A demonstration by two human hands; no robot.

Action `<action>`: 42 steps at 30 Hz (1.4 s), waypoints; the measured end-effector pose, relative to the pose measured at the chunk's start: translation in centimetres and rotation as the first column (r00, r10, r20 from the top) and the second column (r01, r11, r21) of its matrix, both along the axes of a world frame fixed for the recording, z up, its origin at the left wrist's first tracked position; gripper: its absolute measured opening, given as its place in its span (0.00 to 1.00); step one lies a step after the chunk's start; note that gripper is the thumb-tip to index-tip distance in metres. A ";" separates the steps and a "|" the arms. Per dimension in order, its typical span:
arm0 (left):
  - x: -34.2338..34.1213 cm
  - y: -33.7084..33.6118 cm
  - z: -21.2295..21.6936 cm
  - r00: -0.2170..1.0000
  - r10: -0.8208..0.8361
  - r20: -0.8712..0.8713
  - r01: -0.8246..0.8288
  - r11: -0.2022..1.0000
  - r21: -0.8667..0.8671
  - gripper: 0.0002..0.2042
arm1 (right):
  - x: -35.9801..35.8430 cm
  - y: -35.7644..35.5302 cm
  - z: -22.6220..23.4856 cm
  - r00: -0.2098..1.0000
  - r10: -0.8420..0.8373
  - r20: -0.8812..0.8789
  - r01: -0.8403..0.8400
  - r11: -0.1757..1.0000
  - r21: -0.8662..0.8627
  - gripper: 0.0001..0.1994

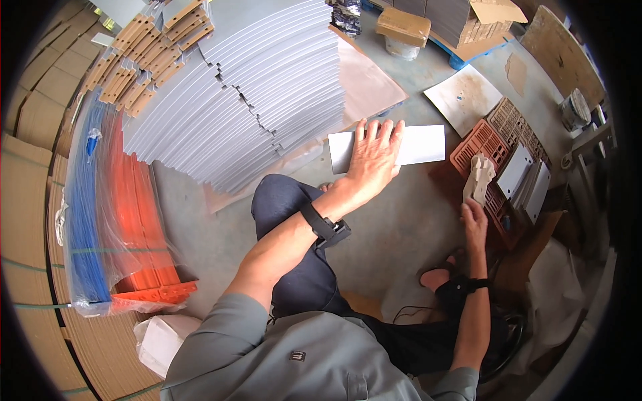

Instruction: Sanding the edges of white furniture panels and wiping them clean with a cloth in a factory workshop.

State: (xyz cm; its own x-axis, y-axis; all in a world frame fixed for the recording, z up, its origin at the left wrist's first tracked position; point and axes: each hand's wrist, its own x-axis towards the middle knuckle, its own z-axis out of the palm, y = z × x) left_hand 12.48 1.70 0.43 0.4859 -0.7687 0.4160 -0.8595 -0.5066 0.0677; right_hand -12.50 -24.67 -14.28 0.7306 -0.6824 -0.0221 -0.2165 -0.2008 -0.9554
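My left hand (pixel 376 160) grips a flat, light grey rectangular panel (pixel 422 144), its fingers lying over the face and the thumb side at the lower edge. The panel is held up over the floor, just right of a large stack of grey sheets (pixel 267 87). My right hand (pixel 474 217) is closed round the lower end of a crumpled beige rag (pixel 479 175), seemingly a cloth. That rag hangs over a reddish-brown plastic crate (pixel 471 147). On the crate's right part lie several white and grey plates (pixel 515 172).
Brown slotted strips (pixel 144 50) sit on the stack's far left. Plastic-wrapped orange pieces (pixel 137 214) and blue pieces (pixel 83 207) stand left, beside cardboard bundles (pixel 27 180). A stained white board (pixel 463 97) lies beyond the crate; a bucket (pixel 575 110) stands farther right.
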 end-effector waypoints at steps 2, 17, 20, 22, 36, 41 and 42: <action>0.2 0.3 0.1 0.999 -0.021 -0.042 0.020 1.000 -0.023 0.45 | 2.5 4.1 3.0 0.990 0.142 -0.013 -0.137 0.976 0.170 0.18; 2.5 -1.0 -2.4 0.381 -0.435 -0.816 -0.109 0.855 -0.507 0.42 | 14.5 11.0 11.1 0.955 0.098 0.280 -0.208 0.895 0.395 0.15; 1.9 -0.8 0.2 -0.099 -0.436 -0.895 -0.183 0.892 -0.414 0.37 | 14.0 10.0 12.2 0.940 0.068 0.334 -0.238 0.833 0.500 0.14; 1.1 -1.8 0.1 -0.151 -0.463 -0.873 -0.191 0.880 -0.434 0.36 | 13.4 9.1 12.7 0.937 0.073 0.341 -0.247 0.829 0.502 0.14; -3.8 -6.8 0.4 -0.530 -0.633 -0.564 -0.392 0.773 -0.498 0.36 | 0.3 -4.4 0.6 0.752 -0.601 0.271 0.651 0.613 -0.449 0.12; -2.8 -6.6 0.6 -0.445 -0.718 -0.535 -0.484 0.695 -0.531 0.38 | -7.9 -12.6 -9.2 0.557 -0.816 -0.153 0.507 0.480 -0.716 0.26; -2.6 -6.6 0.3 -0.475 -0.745 -0.468 -0.531 0.667 -0.523 0.38 | -10.2 -14.2 -10.7 0.578 -0.797 -0.177 0.415 0.474 -0.776 0.26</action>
State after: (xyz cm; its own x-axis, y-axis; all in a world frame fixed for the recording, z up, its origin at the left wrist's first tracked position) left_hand 9.92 -4.85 0.74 0.4695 -0.8746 -0.1213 0.7245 0.3031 0.6191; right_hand -22.65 -38.87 -24.97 0.1234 -0.9139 0.3867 -0.8797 -0.2811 -0.3835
